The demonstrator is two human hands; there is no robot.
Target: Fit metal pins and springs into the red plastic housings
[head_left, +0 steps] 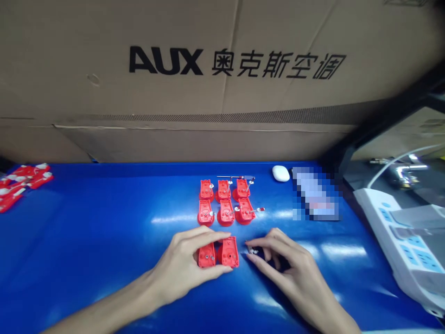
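Observation:
My left hand (189, 257) is closed around two red plastic housings, with finger and thumb on the top and bottom edges of the right-hand housing (229, 253). The left-hand housing (206, 256) sits inside the curve of that hand. Just to the right, my right hand (278, 260) pinches a small metal-and-white part (252, 251) between thumb and fingers, apart from the housings; its exact kind is too small to tell. Beyond the hands, similar red housings (226, 211) stand in two rows of three, with thin metal pins with whitish ends sticking out.
Behind the rows lies a thin screwdriver-like tool (239, 177). A white rounded case (281, 173) and a pixelated flat object (316, 195) lie at the back right. A white power strip (399, 246) borders the right side. Red-and-white pieces (26, 181) are heaped far left. Cardboard (174, 97) walls the back.

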